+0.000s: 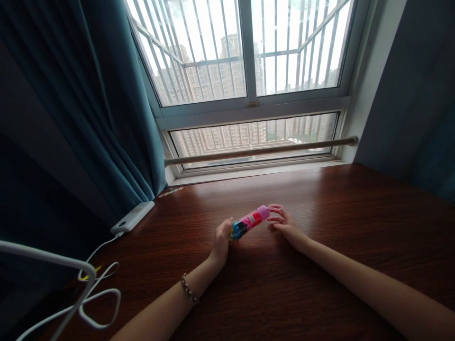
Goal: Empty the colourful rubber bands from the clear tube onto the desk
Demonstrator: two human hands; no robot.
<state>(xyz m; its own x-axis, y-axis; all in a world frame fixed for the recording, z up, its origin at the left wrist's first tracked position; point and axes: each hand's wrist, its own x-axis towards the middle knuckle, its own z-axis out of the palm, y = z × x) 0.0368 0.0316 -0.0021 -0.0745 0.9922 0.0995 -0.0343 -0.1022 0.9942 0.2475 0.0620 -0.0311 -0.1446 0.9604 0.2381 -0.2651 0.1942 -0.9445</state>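
A small tube-shaped bottle [250, 219] with a pink cap and a pink, red, blue and black wrapper is tilted above the brown wooden table [320, 284]. Its lower left end, blue and yellow, sits in my left hand [222, 237], whose fingers are wrapped round it. A beaded bracelet [189, 289] circles my left wrist. My right hand [283, 223] is at the pink cap end, fingers apart and curved. Those fingertips are close to the cap; whether they touch it I cannot tell. What the bottle contains is not visible.
On the left, a white power-bank-like device [133, 219] lies by the blue curtain [117, 118], a white cable [103, 242] plugged into it. White tubing [46, 253] crosses the lower left corner. Behind the table are a barred window [209, 111] and a horizontal rail [263, 151].
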